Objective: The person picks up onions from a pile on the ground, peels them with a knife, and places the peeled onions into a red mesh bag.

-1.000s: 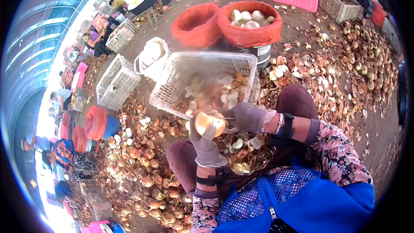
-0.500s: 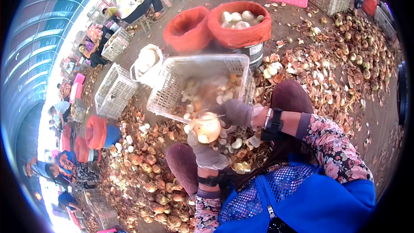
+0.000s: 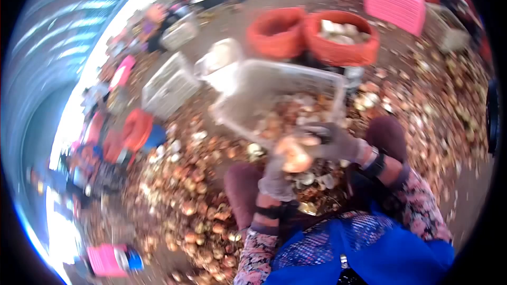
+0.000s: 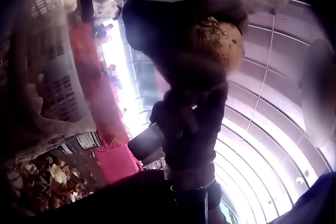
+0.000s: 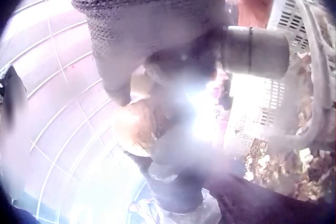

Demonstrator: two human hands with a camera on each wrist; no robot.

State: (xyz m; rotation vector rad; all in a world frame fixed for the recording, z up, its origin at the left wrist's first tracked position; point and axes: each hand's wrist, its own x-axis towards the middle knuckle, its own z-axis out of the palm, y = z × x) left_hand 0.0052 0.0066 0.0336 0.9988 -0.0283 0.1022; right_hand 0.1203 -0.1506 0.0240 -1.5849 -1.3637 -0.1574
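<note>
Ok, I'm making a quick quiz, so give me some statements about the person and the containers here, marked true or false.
1. The left hand holds an onion. True.
2. The right hand is empty. False: it grips a pale handle.
3. The crate nearest the hands is pink. False: it is whitish.
4. In the head view, the right-hand red-lined tub beyond the crate holds pale onions. True.
5. The sleeves are floral. True.

— How many hands?
— Two: a left hand [image 3: 277,177] and a right hand [image 3: 338,142].
— Held things?
— One onion [image 3: 294,155], one pale handle [image 5: 257,51].
— Containers close by?
— One pale crate [image 3: 290,74] in front, two red tubs [image 3: 342,54] behind it, one white bag [image 3: 219,60] beside it.
— Loose onions [image 3: 214,227] on the ground?
— Many; blur stops an exact count.
</note>
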